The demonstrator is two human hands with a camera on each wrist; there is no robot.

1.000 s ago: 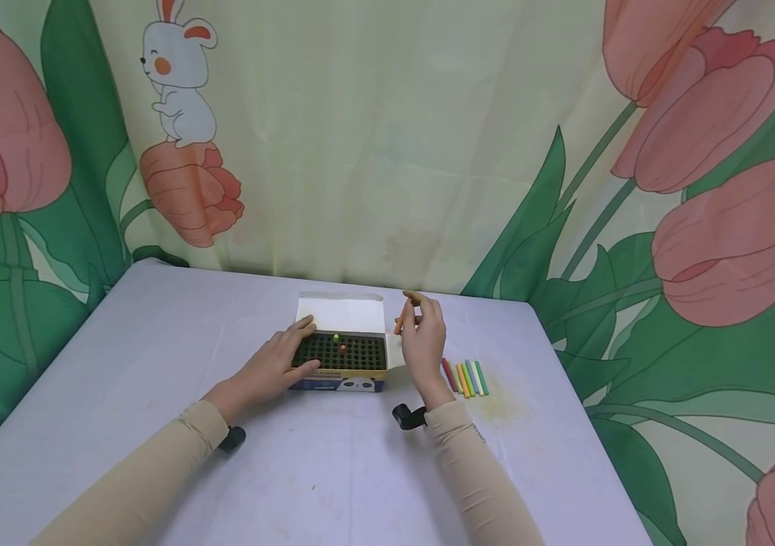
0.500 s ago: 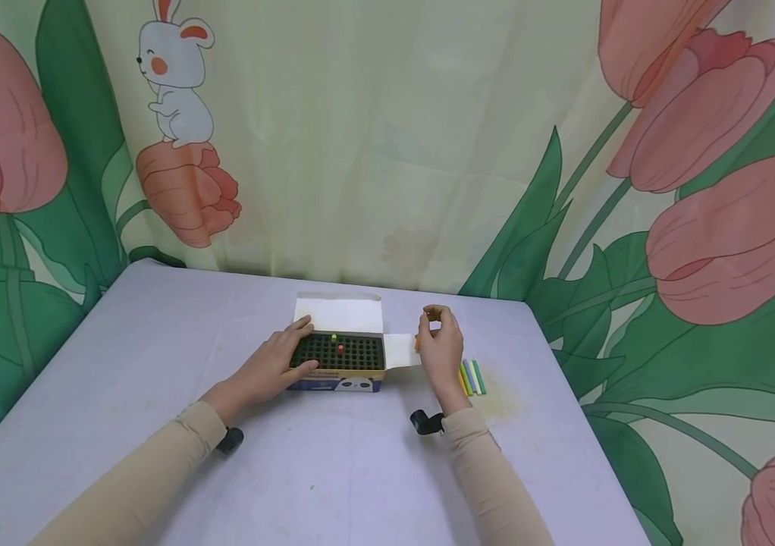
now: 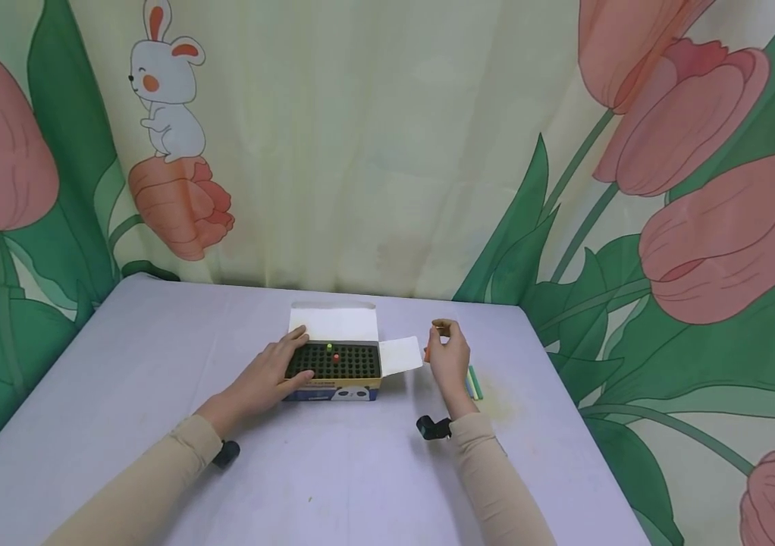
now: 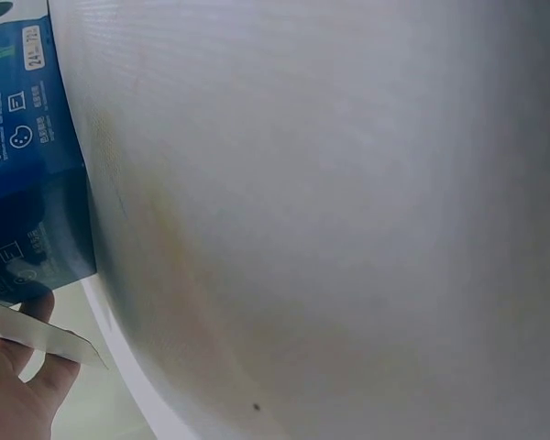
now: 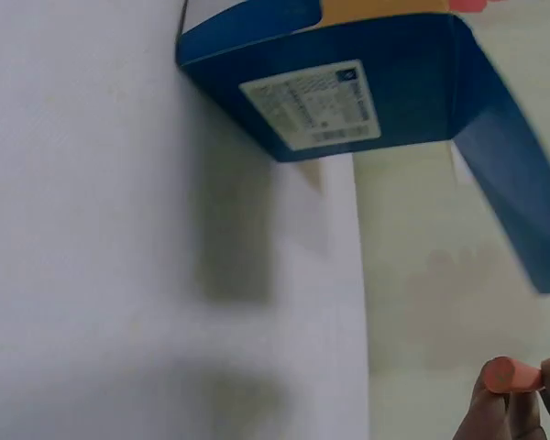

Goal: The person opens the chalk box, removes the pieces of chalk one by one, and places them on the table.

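In the head view, a chalk box [image 3: 353, 393] with a panda on its front stands with its lid raised. Its dark insert [image 3: 360, 362] is full of round holes; a yellow-green chalk stick [image 3: 329, 346] and a red chalk stick [image 3: 336, 358] stand in two of them. My left hand [image 3: 261, 379] rests across the box's left end, fingers toward the back and thumb along the front edge. My right hand [image 3: 451, 362], raised right of the box, pinches an orange chalk stick [image 5: 513, 376] between thumb and fingers. The left wrist view shows the right hand beyond the side flap.
A white side flap [image 3: 401, 355] sticks out from the box toward my right hand. Loose chalk sticks [image 3: 475, 383] lie on the white tablecloth [image 3: 333, 470], partly hidden behind that hand. A curtain printed with tulips [image 3: 360, 152] hangs at the table's far edge.
My right hand has drawn away from the box to the right with the orange chalk, uncovering the side flap and hiding more loose sticks. The left hand stays on the box.
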